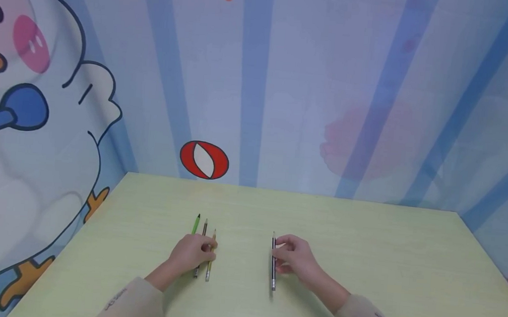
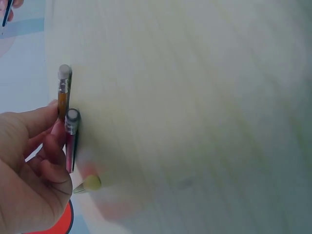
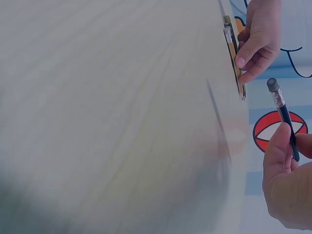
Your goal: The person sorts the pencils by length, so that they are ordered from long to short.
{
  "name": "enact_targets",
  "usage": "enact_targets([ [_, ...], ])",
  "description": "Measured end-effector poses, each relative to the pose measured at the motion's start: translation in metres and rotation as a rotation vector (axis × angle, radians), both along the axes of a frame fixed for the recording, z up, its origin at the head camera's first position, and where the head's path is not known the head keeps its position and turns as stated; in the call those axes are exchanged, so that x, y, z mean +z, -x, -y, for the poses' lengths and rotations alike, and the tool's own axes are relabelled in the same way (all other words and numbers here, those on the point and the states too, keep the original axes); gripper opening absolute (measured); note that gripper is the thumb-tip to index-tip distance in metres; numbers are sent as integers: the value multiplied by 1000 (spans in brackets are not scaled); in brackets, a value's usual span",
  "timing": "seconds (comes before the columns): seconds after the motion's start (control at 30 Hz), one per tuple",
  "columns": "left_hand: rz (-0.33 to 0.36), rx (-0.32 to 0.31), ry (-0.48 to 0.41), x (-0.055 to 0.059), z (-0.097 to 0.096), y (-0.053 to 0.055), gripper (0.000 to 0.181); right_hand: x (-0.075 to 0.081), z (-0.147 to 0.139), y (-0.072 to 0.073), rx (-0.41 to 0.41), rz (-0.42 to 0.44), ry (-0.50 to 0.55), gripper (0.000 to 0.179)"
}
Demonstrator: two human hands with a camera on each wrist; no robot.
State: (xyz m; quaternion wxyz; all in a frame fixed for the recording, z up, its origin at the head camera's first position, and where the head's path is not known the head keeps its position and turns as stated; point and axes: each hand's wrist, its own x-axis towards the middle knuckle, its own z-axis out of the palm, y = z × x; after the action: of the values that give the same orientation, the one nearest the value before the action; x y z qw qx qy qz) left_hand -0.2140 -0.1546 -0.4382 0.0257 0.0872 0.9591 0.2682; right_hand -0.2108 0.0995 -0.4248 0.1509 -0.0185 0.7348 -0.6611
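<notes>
My left hand (image 1: pixel 188 254) pinches a yellow pencil (image 1: pixel 208 272) between thumb and fingers, its pointed tip facing the far side. Beside it, under the hand, lies a dark reddish pencil (image 1: pixel 205 228) with a metal-banded eraser end. A green pencil (image 1: pixel 196 224) lies leftmost, partly hidden by the hand; its rounded end (image 2: pixel 92 183) shows in the left wrist view. To the right, my right hand (image 1: pixel 298 261) pinches a dark pencil (image 1: pixel 273 274) with a grey eraser (image 3: pixel 273 85). That pencil is held above the table, its shadow falling apart from it in the right wrist view.
A pale yellow-green table (image 1: pixel 364 237) lies under both hands. Behind it hangs a blue striped backdrop (image 1: pixel 296 82) with a cartoon duck (image 1: pixel 46 177) at the left and a printed red-and-white ball (image 1: pixel 187 157) near the table's far edge.
</notes>
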Motion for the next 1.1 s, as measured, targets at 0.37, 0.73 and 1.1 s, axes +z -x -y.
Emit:
enact_targets([
  [0.37,-11,-1,5,-2,1,2,21,-4,37,16,-8,12,6,27],
  [0.73,-10,-9,10,-3,2,5,22,-12,72,29,5,-30,-51,26],
  [1.1,-3,-6,6,-5,2,7,22,-22,90,34,50,-69,-126,26],
])
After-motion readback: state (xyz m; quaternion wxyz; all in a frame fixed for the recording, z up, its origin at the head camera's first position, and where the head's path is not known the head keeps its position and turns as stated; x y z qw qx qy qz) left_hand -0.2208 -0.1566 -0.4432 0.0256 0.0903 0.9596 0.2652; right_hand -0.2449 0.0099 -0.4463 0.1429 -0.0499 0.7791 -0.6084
